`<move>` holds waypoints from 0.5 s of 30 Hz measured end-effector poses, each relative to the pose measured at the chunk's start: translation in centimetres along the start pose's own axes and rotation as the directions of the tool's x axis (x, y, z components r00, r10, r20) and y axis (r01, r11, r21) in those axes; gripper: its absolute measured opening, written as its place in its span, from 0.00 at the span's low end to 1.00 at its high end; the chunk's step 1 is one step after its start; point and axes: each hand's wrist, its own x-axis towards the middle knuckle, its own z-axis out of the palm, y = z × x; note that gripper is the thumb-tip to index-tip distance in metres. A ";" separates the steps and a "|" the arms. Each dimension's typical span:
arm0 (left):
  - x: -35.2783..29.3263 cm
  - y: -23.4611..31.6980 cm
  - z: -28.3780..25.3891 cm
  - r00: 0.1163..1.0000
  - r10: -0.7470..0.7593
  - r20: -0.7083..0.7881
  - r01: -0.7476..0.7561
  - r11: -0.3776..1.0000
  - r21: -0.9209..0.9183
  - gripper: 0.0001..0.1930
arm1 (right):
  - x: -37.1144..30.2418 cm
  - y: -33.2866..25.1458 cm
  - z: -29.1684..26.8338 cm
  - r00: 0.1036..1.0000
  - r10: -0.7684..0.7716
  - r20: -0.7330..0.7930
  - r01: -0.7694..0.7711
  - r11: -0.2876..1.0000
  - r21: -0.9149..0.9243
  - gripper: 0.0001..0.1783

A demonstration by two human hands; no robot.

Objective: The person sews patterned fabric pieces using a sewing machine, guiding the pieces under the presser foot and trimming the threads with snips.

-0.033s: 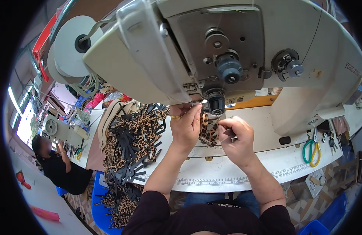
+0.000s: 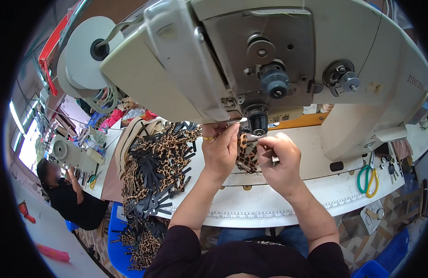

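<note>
My two hands meet the work under the head of a large cream sewing machine point(image 2: 353, 134). A leopard-print strip point(image 2: 242, 150) lies bent on the machine bed, just below the needle area and between my hands. My left hand point(image 2: 220, 144) has thumb and fingers drawn together beside the strip's upper end; the fingertips are partly hidden, so I cannot tell what they grip. My right hand point(image 2: 279, 160) is loosely curled close to the strip's other side, a small pale object point(image 2: 274, 160) showing among the fingers; I cannot tell whether it pinches the strip.

To my left, a heap of leopard-print and black strips point(image 2: 151, 162) covers part of the white table point(image 2: 251, 208). Below it, a blue bin point(image 2: 116, 238) holds more such strips point(image 2: 140, 252), tangled together. At lower right stands another blue container point(image 2: 371, 269), its contents out of sight.
</note>
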 end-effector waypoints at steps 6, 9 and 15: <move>-1.1 -1.6 -5.2 0.997 -0.045 0.066 0.043 0.999 0.030 0.23 | 1.9 -3.4 6.0 0.987 -0.090 0.135 0.148 0.843 -0.517 0.16; -2.1 -3.1 -7.1 0.999 -0.025 0.039 0.026 1.000 -0.007 0.27 | 1.7 -4.5 9.0 0.979 -0.119 0.168 0.195 0.801 -0.565 0.14; -2.6 -4.0 -11.1 1.000 -0.008 0.007 0.009 0.986 -0.164 0.21 | 0.4 -5.8 11.0 0.984 -0.150 0.095 0.176 0.763 -0.622 0.09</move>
